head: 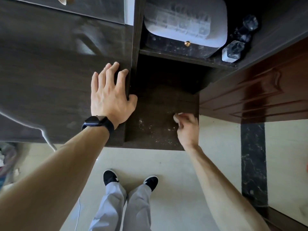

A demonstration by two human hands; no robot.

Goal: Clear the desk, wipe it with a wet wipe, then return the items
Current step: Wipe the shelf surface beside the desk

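Note:
The dark wood desk (50, 84) fills the left of the view. My left hand (110, 95), with a black watch on the wrist, lies flat and spread on the desk's right edge, thumb hooked over the side. Lower and to the right is a dusty dark shelf (155, 120) speckled with white crumbs. My right hand (186, 127) hovers over that shelf's right side, fingers pinched on a small whitish bit, too small to identify. No wet wipe shows.
A grey cable (41, 129) trails off the desk's front left. An upper shelf holds a white-lidded box with a gold knob (185, 29) and dark glass bottles (236, 45). A reddish wooden door (266, 90) stands right. My feet (130, 180) are on pale floor tiles.

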